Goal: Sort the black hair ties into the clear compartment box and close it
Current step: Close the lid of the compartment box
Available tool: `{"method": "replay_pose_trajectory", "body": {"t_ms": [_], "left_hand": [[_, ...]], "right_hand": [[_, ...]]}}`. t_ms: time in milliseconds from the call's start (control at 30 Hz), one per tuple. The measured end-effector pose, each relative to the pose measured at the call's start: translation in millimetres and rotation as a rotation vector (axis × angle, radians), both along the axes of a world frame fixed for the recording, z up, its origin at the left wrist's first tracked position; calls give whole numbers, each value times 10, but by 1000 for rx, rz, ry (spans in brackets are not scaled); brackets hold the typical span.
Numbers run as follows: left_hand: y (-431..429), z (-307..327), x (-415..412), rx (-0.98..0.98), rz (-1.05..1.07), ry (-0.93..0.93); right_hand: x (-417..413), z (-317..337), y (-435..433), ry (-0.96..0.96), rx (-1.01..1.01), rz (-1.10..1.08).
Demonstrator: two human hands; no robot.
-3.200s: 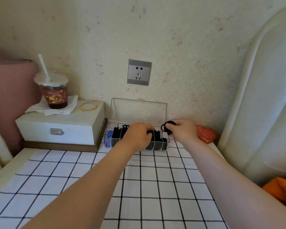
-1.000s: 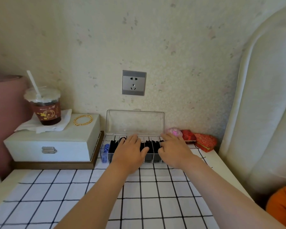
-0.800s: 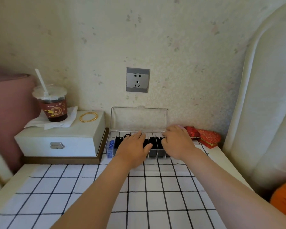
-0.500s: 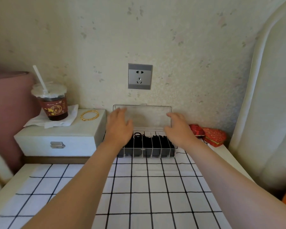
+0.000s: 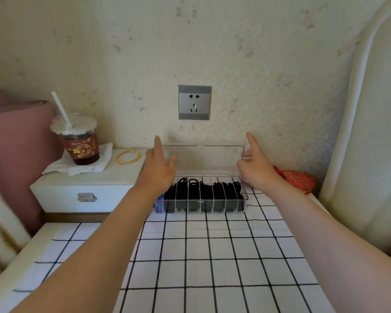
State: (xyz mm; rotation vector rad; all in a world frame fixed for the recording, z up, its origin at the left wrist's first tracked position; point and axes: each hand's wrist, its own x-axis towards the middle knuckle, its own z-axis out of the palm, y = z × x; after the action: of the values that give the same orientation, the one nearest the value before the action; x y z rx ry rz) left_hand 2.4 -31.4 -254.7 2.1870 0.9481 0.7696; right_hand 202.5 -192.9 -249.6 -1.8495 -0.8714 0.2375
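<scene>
I see both hands raised at the far end of the table, one at each end of the box's lid point(image 5: 203, 159), which stands upright against the wall. The left hand point(image 5: 159, 168) is spread, fingers straight and thumb out to the right, with its index tip at the lid's top left corner. The right hand point(image 5: 256, 168) has its index finger straight up by the top right corner, and its other fingers bend loosely toward the lid's right edge. Neither hand pinches anything. I cannot tell whether the fingers actually touch the lid.

The clear box point(image 5: 203, 207) sits open on the checked cloth point(image 5: 212, 256), just near of the wall and between the two wrists. The black ties point(image 5: 201, 190) fill its row of compartments, some loops poking above the dividers. A blue item point(image 5: 159, 206) sits at the box's left end, half hidden by the left forearm.

Left of the box is a white case point(image 5: 86, 190) carrying a gold bangle point(image 5: 128, 157) and a lidded cup point(image 5: 79, 141) with a straw, which stands on a napkin point(image 5: 86, 169). A red pouch point(image 5: 299, 180) lies right of the box. A socket point(image 5: 194, 102) is on the wall above the lid.
</scene>
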Motion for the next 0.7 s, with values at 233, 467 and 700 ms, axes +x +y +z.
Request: {"method": "replay_pose_trajectory", "body": {"t_ms": [233, 467, 700], "left_hand": [[-87, 71, -264, 713, -5, 509], [-173, -219, -421, 704, -137, 557], [-335, -282, -476, 708, -145, 494]], "right_hand": [[-64, -65, -330, -463, -200, 155], [-310, -231, -576, -543, -298, 215], [-363, -346, -562, -629, -319, 229]]}}
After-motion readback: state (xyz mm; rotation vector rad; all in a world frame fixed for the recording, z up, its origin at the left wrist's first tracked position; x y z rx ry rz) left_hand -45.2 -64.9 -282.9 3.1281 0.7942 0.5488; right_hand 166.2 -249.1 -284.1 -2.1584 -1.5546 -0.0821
